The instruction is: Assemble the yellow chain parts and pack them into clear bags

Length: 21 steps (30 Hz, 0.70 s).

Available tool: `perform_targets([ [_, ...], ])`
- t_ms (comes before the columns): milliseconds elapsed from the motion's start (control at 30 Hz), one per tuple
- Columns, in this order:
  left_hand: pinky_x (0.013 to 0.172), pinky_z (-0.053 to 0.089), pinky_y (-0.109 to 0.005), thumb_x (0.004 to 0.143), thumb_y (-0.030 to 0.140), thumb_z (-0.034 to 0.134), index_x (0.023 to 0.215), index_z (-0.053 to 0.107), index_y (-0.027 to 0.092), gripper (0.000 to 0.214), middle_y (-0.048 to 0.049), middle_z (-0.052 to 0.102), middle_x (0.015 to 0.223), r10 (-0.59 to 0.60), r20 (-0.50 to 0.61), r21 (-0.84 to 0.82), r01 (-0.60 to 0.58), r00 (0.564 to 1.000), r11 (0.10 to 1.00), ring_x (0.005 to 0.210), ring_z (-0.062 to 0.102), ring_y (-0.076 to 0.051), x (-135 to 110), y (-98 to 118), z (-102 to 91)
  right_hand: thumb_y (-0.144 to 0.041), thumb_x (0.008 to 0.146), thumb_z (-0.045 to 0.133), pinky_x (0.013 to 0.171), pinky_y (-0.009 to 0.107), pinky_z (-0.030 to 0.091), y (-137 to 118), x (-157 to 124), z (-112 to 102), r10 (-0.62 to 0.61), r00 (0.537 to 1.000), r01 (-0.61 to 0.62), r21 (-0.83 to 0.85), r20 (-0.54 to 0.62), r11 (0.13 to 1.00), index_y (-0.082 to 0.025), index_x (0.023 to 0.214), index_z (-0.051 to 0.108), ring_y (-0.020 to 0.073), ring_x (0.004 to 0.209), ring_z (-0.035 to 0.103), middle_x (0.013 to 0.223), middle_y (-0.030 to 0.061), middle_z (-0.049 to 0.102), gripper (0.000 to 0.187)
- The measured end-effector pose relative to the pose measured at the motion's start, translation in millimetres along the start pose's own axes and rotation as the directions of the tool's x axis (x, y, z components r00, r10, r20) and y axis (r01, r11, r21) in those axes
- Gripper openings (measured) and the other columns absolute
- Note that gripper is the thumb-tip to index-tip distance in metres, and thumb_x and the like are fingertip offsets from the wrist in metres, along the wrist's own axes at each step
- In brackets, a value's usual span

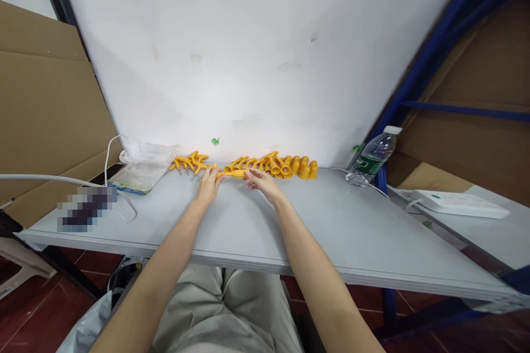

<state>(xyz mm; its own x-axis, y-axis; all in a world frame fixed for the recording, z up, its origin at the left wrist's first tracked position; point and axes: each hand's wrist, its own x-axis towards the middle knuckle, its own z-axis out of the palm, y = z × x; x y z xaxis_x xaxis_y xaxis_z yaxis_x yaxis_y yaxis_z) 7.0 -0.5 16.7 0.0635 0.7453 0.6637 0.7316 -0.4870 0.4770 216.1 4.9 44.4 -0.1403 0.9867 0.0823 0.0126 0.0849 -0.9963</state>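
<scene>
Pinching both hands (236,181) on a slim yellow part (234,174).

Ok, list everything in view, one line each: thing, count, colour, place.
table: one, pale grey, across the middle.
yellow plastic fittings: a row, count unclear, at the table's far edge by the wall.
smaller yellow pieces: a pile, left of that row.
yellow piece: one, between both hands.
clear plastic bag: one, far left of the table.
phone: one, black, beside the bag.
white cable: one, left edge.
water bottle: one, clear, green label, far right corner.
power strip: one, white, on the right surface.
cardboard: brown, left wall.
left hand: touching the yellow piece.
right hand: touching the yellow piece.
</scene>
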Motion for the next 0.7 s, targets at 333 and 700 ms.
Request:
perform_targets([
  [333, 0.085, 0.049, -0.031, 0.093, 0.031, 0.052, 0.106, 0.062, 0.021, 0.019, -0.0072, 0.06, 0.103, 0.019, -0.003, -0.008, -0.019, 1.0, 1.0, 0.094, 0.061, -0.019, -1, 4, -1.6, -0.069, 0.068, 0.067, 0.041, 0.022, 0.034, -2, -1, 14, 0.05, 0.993, -0.048, 0.023, -0.107, 0.999, -0.021, 0.057, 0.047, 0.0086, 0.04, 0.043, 0.044, -0.0034, 0.049, 0.054],
  [700, 0.084, 0.049, -0.032, 0.091, 0.031, 0.055, 0.107, 0.061, 0.021, 0.019, -0.0076, 0.059, 0.105, -0.009, 0.029, -0.002, 0.009, 1.0, 1.0, 0.096, 0.06, -0.02, 1, 3, -1.0, -0.041, 0.08, 0.071, 0.05, 0.021, 0.045, -13, -10, -1, 0.117, 0.992, -0.117, 0.005, 0.049, 0.993, -0.019, 0.098, 0.061, 0.0106, 0.054, 0.062, 0.082, 0.003, 0.072, 0.03],
])
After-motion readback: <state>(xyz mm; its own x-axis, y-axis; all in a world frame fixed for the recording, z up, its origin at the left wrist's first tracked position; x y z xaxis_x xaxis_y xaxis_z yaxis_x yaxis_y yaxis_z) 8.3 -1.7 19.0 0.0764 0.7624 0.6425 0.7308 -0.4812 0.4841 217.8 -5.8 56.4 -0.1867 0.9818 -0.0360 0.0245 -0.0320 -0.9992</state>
